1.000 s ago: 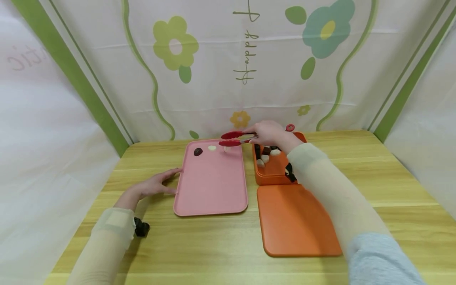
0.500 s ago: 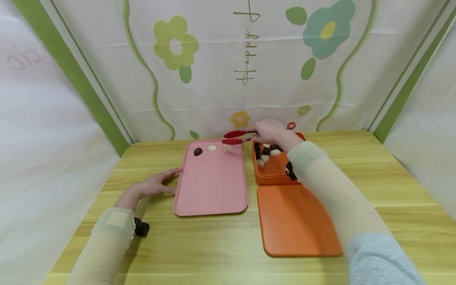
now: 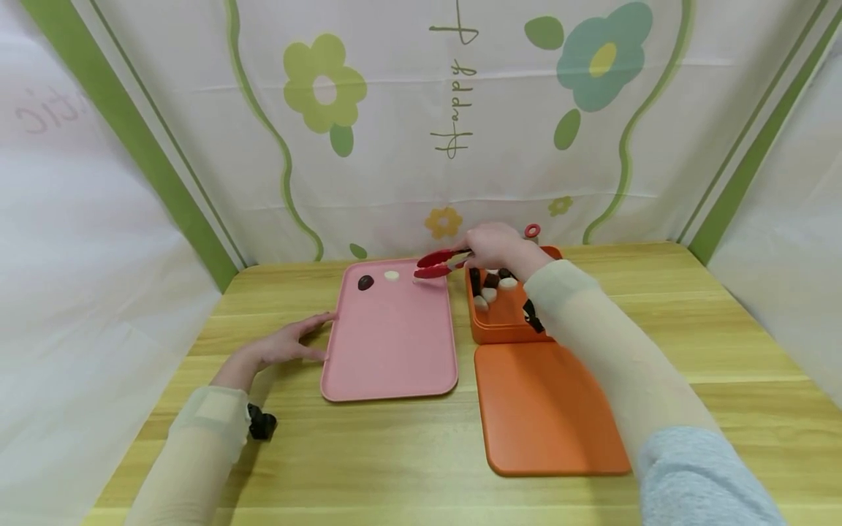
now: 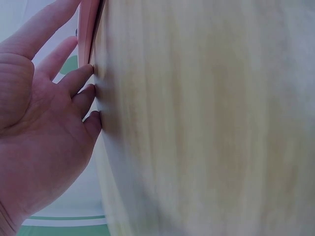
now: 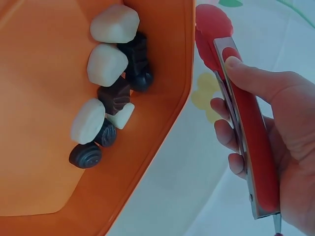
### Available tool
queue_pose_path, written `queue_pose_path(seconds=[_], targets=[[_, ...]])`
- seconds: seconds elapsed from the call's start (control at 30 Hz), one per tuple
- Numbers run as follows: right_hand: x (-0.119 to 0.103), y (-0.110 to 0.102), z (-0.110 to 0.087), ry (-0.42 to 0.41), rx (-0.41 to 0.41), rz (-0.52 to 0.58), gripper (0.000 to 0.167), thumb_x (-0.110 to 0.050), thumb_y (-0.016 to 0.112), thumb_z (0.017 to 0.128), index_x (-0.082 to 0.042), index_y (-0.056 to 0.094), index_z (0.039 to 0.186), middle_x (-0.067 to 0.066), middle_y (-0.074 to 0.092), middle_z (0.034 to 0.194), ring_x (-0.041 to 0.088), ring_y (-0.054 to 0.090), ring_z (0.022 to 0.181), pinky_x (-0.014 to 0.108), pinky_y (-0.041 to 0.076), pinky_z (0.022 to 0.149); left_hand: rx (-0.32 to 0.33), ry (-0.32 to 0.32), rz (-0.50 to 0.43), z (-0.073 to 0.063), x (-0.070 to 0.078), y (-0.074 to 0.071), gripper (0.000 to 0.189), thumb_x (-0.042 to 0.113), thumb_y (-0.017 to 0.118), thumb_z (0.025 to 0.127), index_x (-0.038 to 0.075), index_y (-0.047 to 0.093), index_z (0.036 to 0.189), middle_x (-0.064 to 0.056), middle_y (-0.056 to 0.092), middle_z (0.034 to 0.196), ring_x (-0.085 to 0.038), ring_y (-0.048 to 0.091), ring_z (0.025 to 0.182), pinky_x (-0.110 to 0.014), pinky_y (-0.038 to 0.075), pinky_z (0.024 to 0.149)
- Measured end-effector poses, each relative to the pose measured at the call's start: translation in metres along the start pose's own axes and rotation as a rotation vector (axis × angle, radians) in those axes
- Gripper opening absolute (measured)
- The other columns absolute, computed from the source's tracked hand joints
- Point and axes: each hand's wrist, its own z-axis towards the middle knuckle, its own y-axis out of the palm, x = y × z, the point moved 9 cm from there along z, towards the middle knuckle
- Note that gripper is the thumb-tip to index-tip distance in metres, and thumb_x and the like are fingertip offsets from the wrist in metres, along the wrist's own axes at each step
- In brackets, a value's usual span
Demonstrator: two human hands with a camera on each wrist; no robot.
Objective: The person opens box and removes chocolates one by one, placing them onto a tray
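Observation:
My right hand grips a pair of red-tipped metal tongs, thumb on one red handle and fingers curled round the other in the right wrist view. The tong tips overlap the far right corner of the pink tray, and a pale piece shows only partly beneath them. A dark chocolate and a white chocolate lie along the tray's far side. My left hand rests at the tray's left edge, thumb and fingers spread, with the smaller fingers on the table in the left wrist view.
Right of the tray stands an orange box with several dark and white chocolates in it. Its orange lid lies flat in front. A printed cloth hangs behind the wooden table.
The tongs rose slightly to the right, uncovering the pale piece on the tray, then came down over it again. My left hand and the tray have stayed in place.

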Motion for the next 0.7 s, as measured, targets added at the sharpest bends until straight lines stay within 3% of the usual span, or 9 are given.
queue_pose_path(seconds=[0.27, 0.53, 0.7], targets=[[-0.0009, -0.0013, -0.0021, -0.004, 0.027, -0.008, 0.037, -0.024, 0.069, 0.091, -0.023, 0.067, 0.128, 0.006, 0.068, 0.115, 0.024, 0.061, 0.091, 0.041, 0.051, 0.079, -0.001, 0.012, -0.007, -0.0003, 0.0006, 0.0011, 0.086, 0.030, 0.076, 0.086, 0.019, 0.026, 0.155, -0.018, 0.012, 0.160, -0.041, 0.009, 0.144, -0.059, 0.009, 0.113], [0.0061, -0.0027, -0.0029, 0.065, 0.074, -0.018, 0.041, -0.021, 0.069, 0.091, -0.023, 0.063, 0.132, 0.007, 0.068, 0.116, 0.024, 0.063, 0.090, 0.037, 0.051, 0.066, -0.007, 0.005, -0.019, 0.0004, -0.0028, 0.0012, 0.087, 0.030, 0.076, 0.085, 0.020, 0.026, 0.155, -0.018, 0.011, 0.160, -0.041, 0.008, 0.145, -0.060, 0.008, 0.113], [0.0077, -0.0024, -0.0036, 0.059, 0.094, -0.050, 0.040, -0.020, 0.070, 0.090, -0.023, 0.066, 0.130, 0.005, 0.070, 0.112, 0.025, 0.063, 0.091, 0.038, 0.053, 0.070, -0.003, 0.010, -0.016, 0.0006, -0.0009, 0.0007, 0.086, 0.030, 0.076, 0.085, 0.019, 0.026, 0.155, -0.017, 0.012, 0.160, -0.040, 0.009, 0.145, -0.060, 0.009, 0.113]])
